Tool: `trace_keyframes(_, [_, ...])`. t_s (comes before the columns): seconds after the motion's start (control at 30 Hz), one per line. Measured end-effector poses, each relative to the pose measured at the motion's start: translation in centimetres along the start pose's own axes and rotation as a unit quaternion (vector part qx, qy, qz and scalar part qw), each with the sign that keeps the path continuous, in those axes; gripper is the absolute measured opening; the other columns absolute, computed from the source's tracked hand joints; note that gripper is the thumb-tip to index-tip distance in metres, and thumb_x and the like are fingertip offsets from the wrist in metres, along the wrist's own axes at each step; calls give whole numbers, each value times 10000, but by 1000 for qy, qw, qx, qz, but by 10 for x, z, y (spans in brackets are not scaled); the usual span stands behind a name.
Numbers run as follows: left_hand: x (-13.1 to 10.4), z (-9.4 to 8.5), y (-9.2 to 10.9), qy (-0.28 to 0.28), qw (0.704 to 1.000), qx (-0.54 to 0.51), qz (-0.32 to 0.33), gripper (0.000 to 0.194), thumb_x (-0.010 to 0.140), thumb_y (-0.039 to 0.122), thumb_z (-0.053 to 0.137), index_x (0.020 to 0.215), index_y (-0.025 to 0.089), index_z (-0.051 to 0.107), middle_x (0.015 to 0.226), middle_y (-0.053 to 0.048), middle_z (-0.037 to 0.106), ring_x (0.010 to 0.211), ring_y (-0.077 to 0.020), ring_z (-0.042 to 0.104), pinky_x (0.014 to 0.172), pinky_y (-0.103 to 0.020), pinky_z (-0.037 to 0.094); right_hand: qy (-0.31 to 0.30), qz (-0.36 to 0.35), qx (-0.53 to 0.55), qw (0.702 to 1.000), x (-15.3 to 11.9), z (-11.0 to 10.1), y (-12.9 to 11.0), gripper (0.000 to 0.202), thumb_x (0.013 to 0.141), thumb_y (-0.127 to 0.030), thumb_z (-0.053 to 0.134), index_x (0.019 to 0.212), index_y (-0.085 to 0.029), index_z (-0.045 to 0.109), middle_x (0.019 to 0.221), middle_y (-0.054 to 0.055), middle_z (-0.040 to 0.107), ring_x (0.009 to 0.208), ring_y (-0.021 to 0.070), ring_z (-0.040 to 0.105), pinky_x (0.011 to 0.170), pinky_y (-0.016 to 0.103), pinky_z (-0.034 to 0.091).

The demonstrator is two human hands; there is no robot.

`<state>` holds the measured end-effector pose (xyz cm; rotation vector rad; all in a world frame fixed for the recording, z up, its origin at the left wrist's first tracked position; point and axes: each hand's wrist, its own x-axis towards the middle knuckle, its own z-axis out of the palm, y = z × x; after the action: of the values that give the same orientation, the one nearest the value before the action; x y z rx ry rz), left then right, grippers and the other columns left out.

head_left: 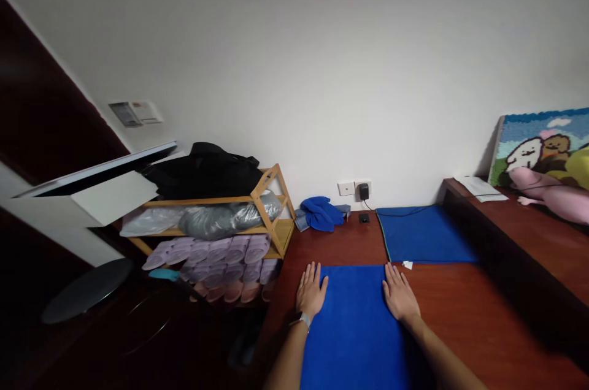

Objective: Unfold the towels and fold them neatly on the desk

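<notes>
A blue towel [354, 322] lies flat on the reddish-brown wooden table [460, 316] right in front of me. My left hand [311, 290] rests palm down on the towel's left edge, fingers spread, a watch band at the wrist. On the towel's right edge lies my right hand [398, 295], also flat and open. Neither hand grips anything. A second blue towel [423, 233], folded flat, sits just beyond, toward the wall. A crumpled blue cloth [321, 213] lies at the back of the table by the wall.
A bamboo rack [271, 206] left of the table holds a black bag, a grey bundle and several rolled lilac cloths. A wall socket with a black charger [363, 191] is behind. A raised wooden ledge [515, 224] on the right carries papers, a pink plush and a cartoon picture.
</notes>
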<state>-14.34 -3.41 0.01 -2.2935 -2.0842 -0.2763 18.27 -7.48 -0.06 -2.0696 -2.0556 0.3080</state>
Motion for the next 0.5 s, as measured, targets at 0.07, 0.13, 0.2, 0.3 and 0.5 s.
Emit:
trace_keyframes(0.07, [1,-1,-3,-1,1000,7,1,695,1086,557,235,1638,155,368,1723,-117,325,1602,-270,285,1294,-477,296,0,-2,0,1000,0,-1,-1,679,1056,-371,163,1661,-73,252,1733,72,239,1616,213,201,1326,426,174])
trace_keyframes(0.13, [2,-3,-5,-7,1000,17,1,688,1085,548,248,1636,155,372,1721,-116,326,1600,-267,290,1298,-471,289,1,-2,3,1000,1,-3,-2,675,1057,-372,171,1661,-83,261,1731,74,247,1616,212,202,1325,421,171])
trace_keyframes(0.2, [4,-7,-3,-4,1000,29,4,662,1084,513,279,1630,155,385,1711,-119,347,1596,-266,299,1305,-472,275,1,2,7,1000,1,-5,-3,671,1058,-371,186,1661,-91,267,1729,76,258,1615,210,205,1324,411,167])
trace_keyframes(0.3, [6,-12,22,38,998,27,34,620,1086,429,289,1641,161,361,1704,-117,359,1596,-272,297,1312,-499,267,0,6,12,1000,1,-7,-4,668,1058,-365,189,1661,-86,260,1731,74,252,1616,210,202,1324,401,164])
trace_keyframes(0.5, [-9,-1,147,19,980,-61,188,618,1104,469,231,1660,207,303,1725,-67,325,1599,-232,291,1308,-462,298,2,0,10,1000,2,-2,-1,664,1055,-346,210,1658,-74,258,1733,89,242,1619,217,194,1323,405,161])
